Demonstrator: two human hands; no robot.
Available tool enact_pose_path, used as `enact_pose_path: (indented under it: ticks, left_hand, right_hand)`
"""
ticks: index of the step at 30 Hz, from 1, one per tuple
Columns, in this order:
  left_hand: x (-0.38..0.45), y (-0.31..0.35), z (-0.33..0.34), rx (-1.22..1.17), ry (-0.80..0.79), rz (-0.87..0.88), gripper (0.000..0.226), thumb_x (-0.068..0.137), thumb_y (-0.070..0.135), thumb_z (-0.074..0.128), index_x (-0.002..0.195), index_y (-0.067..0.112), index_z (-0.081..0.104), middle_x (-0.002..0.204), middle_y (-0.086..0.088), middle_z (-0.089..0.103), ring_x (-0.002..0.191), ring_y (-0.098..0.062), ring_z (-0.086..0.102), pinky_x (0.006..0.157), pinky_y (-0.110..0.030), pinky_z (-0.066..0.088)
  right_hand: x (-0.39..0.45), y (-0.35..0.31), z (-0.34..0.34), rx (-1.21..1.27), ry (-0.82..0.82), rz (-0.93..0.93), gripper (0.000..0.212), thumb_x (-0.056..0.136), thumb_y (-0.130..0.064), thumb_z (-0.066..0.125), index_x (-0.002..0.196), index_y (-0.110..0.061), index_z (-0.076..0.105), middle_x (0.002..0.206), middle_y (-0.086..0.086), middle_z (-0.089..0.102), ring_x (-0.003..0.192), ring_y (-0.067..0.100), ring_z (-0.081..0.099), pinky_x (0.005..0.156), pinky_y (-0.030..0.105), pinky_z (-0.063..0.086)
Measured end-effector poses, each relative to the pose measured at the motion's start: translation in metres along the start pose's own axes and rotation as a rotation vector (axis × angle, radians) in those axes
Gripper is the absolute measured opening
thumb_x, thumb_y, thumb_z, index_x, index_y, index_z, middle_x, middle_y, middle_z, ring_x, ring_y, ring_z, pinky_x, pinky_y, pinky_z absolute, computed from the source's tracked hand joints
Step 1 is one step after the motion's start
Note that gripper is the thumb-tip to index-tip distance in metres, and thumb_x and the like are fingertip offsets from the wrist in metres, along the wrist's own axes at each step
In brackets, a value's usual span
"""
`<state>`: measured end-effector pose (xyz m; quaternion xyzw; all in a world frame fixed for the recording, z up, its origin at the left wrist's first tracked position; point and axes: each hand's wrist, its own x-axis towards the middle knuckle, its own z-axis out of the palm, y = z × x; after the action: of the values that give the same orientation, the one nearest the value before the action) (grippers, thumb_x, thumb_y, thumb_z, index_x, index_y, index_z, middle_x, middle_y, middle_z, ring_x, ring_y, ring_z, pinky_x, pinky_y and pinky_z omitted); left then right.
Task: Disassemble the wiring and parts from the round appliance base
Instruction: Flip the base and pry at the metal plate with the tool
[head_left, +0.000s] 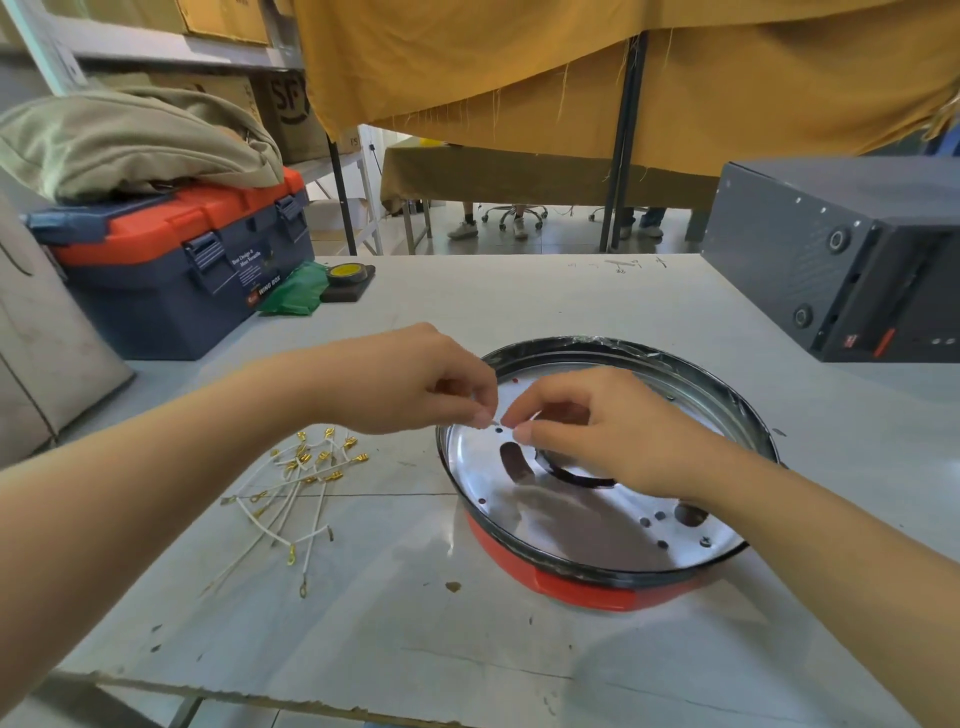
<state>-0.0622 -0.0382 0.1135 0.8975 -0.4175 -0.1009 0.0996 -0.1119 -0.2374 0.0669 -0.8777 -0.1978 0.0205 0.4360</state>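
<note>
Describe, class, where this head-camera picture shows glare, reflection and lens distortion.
Head view: glare whitens the metal plate inside the round base; the plate mirrors the right hand as a dark smear; the tabletop shines beside the base; wide-angle bending curves the forearms and the frame edges.

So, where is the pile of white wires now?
In the head view, the white wires lie on the table, left of the round base.
</note>
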Motion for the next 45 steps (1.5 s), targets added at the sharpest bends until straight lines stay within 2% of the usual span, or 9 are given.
enact_pose_path:
  ticks: [3,8,15,17,20,27,30,36,45]
  left_hand:
    - [-0.001,-0.003,0.002,-0.087,0.157,0.019,0.013,0.091,0.035,0.054,0.092,0.029,0.066,0.076,0.003,0.064,0.068,-0.013,0.054,0.063,-0.025,0.044]
    - [-0.002,-0.011,0.005,-0.212,0.358,0.003,0.009,0.089,0.032,0.057,0.087,0.034,0.066,0.070,0.004,0.063,0.062,-0.010,0.053,0.058,-0.022,0.044]
    - [-0.011,-0.036,0.009,-0.328,0.517,-0.097,0.007,0.086,0.036,0.062,0.086,0.032,0.067,0.059,0.004,0.057,0.055,-0.009,0.053,0.058,-0.029,0.049]
    - [-0.018,-0.046,0.008,-0.347,0.534,-0.165,0.005,0.085,0.037,0.062,0.085,0.034,0.066,0.059,0.005,0.058,0.056,-0.008,0.057,0.064,-0.033,0.054]
    - [-0.029,-0.062,0.011,-0.383,0.598,-0.267,0.004,0.085,0.033,0.064,0.083,0.033,0.067,0.066,0.003,0.065,0.058,-0.003,0.059,0.060,-0.021,0.050]
    - [-0.046,-0.090,0.040,-0.614,0.537,-0.502,0.017,0.093,0.014,0.051,0.093,0.023,0.064,0.084,0.010,0.067,0.071,-0.007,0.058,0.064,-0.022,0.049]
    - [-0.052,-0.097,0.051,-0.859,0.654,-0.502,0.027,0.096,0.007,0.043,0.093,0.018,0.068,0.071,0.014,0.064,0.058,0.004,0.052,0.051,-0.011,0.041]
    - [-0.055,-0.106,0.067,-1.355,0.876,-0.404,0.022,0.094,0.006,0.051,0.095,0.015,0.072,0.067,0.001,0.061,0.066,-0.007,0.061,0.068,-0.018,0.054]
    - [-0.058,-0.114,0.073,-1.393,0.932,-0.377,0.020,0.088,0.011,0.059,0.082,0.020,0.076,0.078,0.008,0.070,0.071,-0.004,0.063,0.066,-0.017,0.053]
  right_hand:
    - [0.008,-0.008,-0.004,0.115,0.049,0.016,0.006,0.087,-0.017,0.067,0.087,-0.013,0.072,0.080,0.004,0.074,0.073,0.010,0.068,0.073,0.024,0.053]
    - [0.024,-0.018,-0.004,0.312,0.130,0.081,0.011,0.087,-0.012,0.067,0.085,-0.002,0.068,0.075,0.008,0.071,0.064,0.010,0.065,0.066,0.024,0.054]
    - [0.059,-0.034,0.006,0.020,0.226,-0.018,0.004,0.084,-0.012,0.069,0.082,-0.008,0.070,0.075,0.008,0.070,0.072,0.020,0.066,0.071,0.027,0.055]
    - [0.072,-0.037,0.007,-0.072,0.196,-0.042,0.003,0.084,-0.013,0.069,0.081,-0.013,0.070,0.076,0.002,0.069,0.069,0.012,0.063,0.069,0.022,0.052]
    - [0.097,-0.038,0.010,-0.325,0.082,-0.064,0.008,0.085,-0.012,0.067,0.078,-0.016,0.066,0.076,-0.006,0.063,0.068,0.005,0.055,0.058,0.010,0.043]
    - [0.155,-0.023,0.048,-0.589,-0.194,0.055,0.003,0.081,-0.008,0.070,0.083,-0.009,0.069,0.077,0.001,0.061,0.074,0.016,0.054,0.062,0.023,0.043]
    - [0.171,-0.016,0.073,-0.674,-0.260,0.094,0.006,0.081,-0.006,0.066,0.086,-0.007,0.069,0.088,0.012,0.067,0.079,0.023,0.056,0.070,0.030,0.047]
    - [0.197,-0.016,0.098,-0.791,-0.274,0.123,0.016,0.086,-0.004,0.059,0.100,-0.007,0.065,0.097,0.012,0.060,0.096,0.031,0.061,0.072,0.030,0.048]
    - [0.202,-0.012,0.102,-0.772,-0.259,0.136,0.015,0.085,-0.010,0.065,0.100,-0.008,0.066,0.105,0.014,0.064,0.096,0.030,0.061,0.083,0.037,0.054]
